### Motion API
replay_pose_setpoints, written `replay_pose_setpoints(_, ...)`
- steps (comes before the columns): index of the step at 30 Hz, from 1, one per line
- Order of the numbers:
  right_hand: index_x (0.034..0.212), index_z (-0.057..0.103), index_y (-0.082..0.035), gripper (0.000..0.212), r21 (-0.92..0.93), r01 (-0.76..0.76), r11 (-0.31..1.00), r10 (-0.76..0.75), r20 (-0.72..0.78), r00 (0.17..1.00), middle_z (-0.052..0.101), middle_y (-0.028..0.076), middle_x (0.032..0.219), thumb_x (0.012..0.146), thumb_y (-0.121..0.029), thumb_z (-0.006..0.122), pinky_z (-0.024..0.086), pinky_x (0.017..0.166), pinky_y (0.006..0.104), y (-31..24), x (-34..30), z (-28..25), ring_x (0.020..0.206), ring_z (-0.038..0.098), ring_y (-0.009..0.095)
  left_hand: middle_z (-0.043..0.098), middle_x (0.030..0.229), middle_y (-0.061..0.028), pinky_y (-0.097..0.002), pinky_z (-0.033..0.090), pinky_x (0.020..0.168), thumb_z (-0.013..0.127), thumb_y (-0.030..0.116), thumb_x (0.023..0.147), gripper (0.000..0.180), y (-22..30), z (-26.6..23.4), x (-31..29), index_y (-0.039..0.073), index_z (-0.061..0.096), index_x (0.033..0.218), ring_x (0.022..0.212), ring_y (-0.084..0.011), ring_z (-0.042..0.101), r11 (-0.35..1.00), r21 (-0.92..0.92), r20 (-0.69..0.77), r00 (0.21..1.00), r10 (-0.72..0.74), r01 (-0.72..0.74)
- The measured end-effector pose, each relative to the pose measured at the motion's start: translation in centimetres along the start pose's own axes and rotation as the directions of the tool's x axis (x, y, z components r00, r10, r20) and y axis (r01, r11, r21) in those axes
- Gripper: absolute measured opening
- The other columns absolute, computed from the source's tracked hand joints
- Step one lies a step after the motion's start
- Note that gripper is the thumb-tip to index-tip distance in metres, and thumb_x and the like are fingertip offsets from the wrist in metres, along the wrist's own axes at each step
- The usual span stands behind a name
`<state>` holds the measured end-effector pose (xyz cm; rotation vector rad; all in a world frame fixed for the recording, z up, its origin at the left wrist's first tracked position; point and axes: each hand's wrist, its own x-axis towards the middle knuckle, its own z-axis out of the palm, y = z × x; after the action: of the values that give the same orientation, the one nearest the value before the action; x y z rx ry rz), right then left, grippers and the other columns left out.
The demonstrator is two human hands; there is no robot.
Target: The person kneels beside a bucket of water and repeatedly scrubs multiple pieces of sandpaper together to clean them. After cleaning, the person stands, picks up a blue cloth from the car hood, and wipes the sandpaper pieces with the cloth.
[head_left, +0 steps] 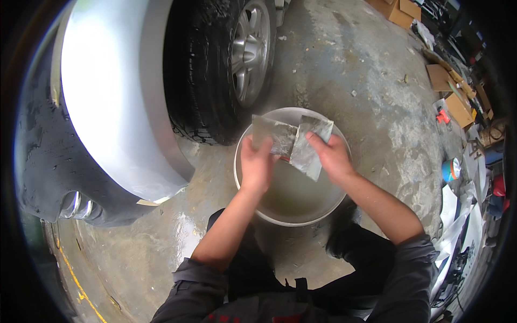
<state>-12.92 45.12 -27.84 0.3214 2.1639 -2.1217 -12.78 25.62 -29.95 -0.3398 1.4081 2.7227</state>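
My left hand (pixel 256 166) is closed on a dark grey, wet-looking sandpaper sheet (pixel 282 141), with the thumb on its face. A second, paler sandpaper sheet (pixel 308 159) is pinched in my right hand (pixel 335 159). The inner edges of the two sheets meet or overlap; whether they are joined cannot be made out. A small reddish bit shows under the left one. Both hands are above a round white bucket (pixel 293 223) of cloudy water (pixel 293 194), which stands on the floor between my legs.
To the left, close by, are a car's pale silver body panel (pixel 116 97), a black lower bumper (pixel 86 183) and a tyre (pixel 202 70) with a spoked wheel (pixel 250 51). Cardboard boxes (pixel 458 110), a blue-green tub (pixel 448 169) and white sheeting (pixel 452 226) line the right side.
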Motion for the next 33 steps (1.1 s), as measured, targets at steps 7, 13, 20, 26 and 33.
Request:
replay_pose_setpoints(7, 0.103, 0.074, 0.001, 0.036, -0.103, -0.056, 0.993, 0.052, -0.042, 0.998, 0.073, 0.004, 0.084, 0.102, -0.034, 0.066, 0.053, 0.067, 0.0323, -5.2, -3.1, -1.2, 0.075, 0.065, 0.012, 0.06, 0.137, -0.0173, -0.052, 0.053, 0.109, 0.054, -0.005, 0.098, 0.041, 2.1, 1.0, -2.4, 0.003, 0.049, 0.138, 0.127, -0.0342, 0.061, 0.891, -0.378, 0.339, 0.933, -0.119, 0.251)
replay_pose_setpoints(13, 0.112, 0.075, -0.002, 0.031, -0.451, 0.128, 0.883, -0.03, 0.218, 0.975, 0.077, 0.007, 0.094, 0.101, -0.029, 0.068, 0.055, 0.08, 0.0353, -8.9, -4.4, -7.1, 0.084, 0.069, 0.014, 0.056, 0.146, -0.0146, -0.0485, 0.049, 0.11, 0.059, 0.01, 0.102, 0.044, 3.8, 0.2, -2.1, 0.008, 0.048, 0.145, 0.132, -0.0315, 0.059, 0.838, 0.035, 0.646, 0.627, -0.435, 0.545)
replay_pose_setpoints(20, 0.107, 0.075, -0.002, 0.032, -0.408, 0.09, 0.908, -0.14, -0.094, 0.986, 0.075, 0.002, 0.085, 0.101, -0.033, 0.068, 0.054, 0.072, 0.0332, -6.5, -3.4, -3.2, 0.077, 0.065, 0.012, 0.067, 0.104, -0.0033, -0.0272, 0.048, 0.085, 0.058, 0.019, 0.107, 0.032, -0.9, 2.0, -1.3, 0.005, 0.057, 0.136, 0.092, -0.0095, 0.059, 0.861, 0.438, 0.527, 0.85, -0.013, -0.259)
replay_pose_setpoints(26, 0.102, 0.075, 0.0, 0.026, 0.106, 0.027, 0.994, 0.011, -0.345, 0.938, 0.073, 0.001, 0.091, 0.099, -0.026, 0.072, 0.051, 0.072, 0.029, -1.7, -5.7, -0.3, 0.079, 0.063, 0.009, 0.069, 0.116, -0.0097, -0.0299, 0.05, 0.092, 0.061, 0.02, 0.105, 0.036, -2.3, 1.0, -2.1, -0.003, 0.057, 0.132, 0.104, -0.013, 0.061, 0.937, 0.247, 0.374, 0.917, 0.142, -0.246)
replay_pose_setpoints(33, 0.107, 0.076, 0.001, 0.023, 0.106, 0.156, 0.982, -0.124, -0.258, 0.958, 0.073, 0.0, 0.094, 0.101, -0.021, 0.069, 0.051, 0.074, 0.0277, -0.2, -6.5, 0.7, 0.082, 0.062, 0.008, 0.071, 0.12, -0.0121, -0.0322, 0.049, 0.099, 0.064, 0.015, 0.104, 0.035, -1.2, 1.2, -3.6, 0.002, 0.063, 0.136, 0.11, -0.0184, 0.065, 0.811, 0.443, 0.517, 0.848, 0.118, -0.382)
